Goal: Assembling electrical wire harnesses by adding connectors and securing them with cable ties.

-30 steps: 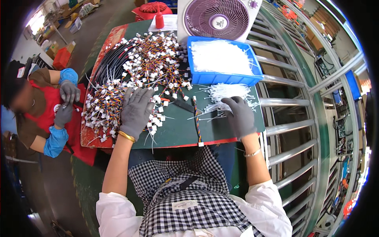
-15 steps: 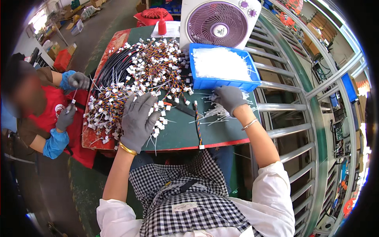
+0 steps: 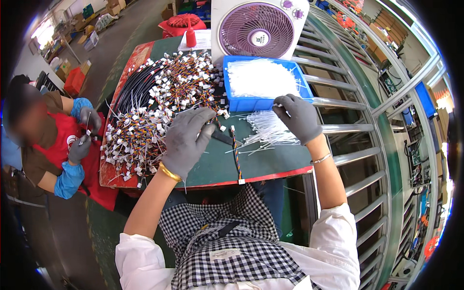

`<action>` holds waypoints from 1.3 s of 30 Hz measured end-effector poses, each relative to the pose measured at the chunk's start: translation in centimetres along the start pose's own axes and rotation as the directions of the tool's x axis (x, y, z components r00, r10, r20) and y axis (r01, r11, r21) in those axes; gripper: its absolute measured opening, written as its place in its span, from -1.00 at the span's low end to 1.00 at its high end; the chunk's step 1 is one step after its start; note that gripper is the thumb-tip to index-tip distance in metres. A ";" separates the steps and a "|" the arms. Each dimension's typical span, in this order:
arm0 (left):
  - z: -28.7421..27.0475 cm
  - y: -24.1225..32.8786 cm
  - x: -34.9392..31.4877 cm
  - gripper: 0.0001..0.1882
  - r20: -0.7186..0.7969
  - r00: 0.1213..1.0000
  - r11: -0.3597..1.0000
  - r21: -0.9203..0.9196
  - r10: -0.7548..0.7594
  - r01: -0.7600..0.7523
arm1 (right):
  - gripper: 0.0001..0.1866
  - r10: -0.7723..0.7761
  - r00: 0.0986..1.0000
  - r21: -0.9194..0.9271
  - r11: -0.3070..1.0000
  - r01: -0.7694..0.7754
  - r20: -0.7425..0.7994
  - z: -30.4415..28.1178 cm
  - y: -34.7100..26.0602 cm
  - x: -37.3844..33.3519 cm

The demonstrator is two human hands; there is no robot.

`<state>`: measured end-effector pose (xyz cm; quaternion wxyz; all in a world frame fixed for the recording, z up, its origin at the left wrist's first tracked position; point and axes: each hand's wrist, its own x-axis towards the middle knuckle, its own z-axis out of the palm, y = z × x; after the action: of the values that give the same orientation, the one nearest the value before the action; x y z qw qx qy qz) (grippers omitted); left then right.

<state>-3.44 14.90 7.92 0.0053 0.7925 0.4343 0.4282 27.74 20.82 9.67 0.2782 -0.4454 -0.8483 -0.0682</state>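
My left hand, in a grey glove, hovers at the near right side of the heap of wire harnesses. Its fingers are bent, with the thumb apart from them, and nothing shows between. My right hand, gloved alike, is above a loose pile of white cable ties. Its thumb and fingertips pinch a small white piece, apparently a cable tie, mostly hidden. Between my hands, a single twisted wire harness with white end connectors lies toward the table's near edge. A dark flat tool lies partly behind my left hand.
Behind the cable ties stands a blue bin full of more ties, with a purple-and-white fan beyond. A red bottle stands on papers. Metal rollers run along the right. A co-worker's gloved hands work at the left.
My right hand has lifted off the cable-tie pile and turned, fingertips now pinched, uncovering the ties. My left hand has shifted right, toward the single harness. The view has shifted slightly.
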 end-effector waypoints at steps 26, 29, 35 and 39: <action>0.6 1.1 3.6 -0.74 0.480 0.671 -0.132 -0.855 -0.565 0.501 | -0.55 -0.048 0.950 0.348 0.935 -0.066 0.308 2.6 -10.1 -9.6; -1.1 2.4 0.8 -0.74 0.488 0.610 -0.168 -0.846 -0.625 0.506 | -0.55 -0.074 0.948 0.273 0.962 -0.015 0.310 4.4 -10.9 -11.6; -1.0 5.1 -5.9 -0.68 0.627 0.457 -0.166 -0.685 -0.631 0.710 | -0.61 0.110 0.992 0.461 0.879 -0.125 0.060 3.4 -11.1 -11.0; 1.1 5.7 -9.1 -0.61 0.709 0.439 -0.197 -0.622 -0.551 0.757 | -0.61 0.036 0.997 0.483 0.875 0.002 -0.070 1.5 -12.3 -10.1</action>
<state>-1.17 5.44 3.23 0.7187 0.3060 0.4407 0.4423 21.86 6.76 4.66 0.4134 -0.3664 -0.8232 0.1309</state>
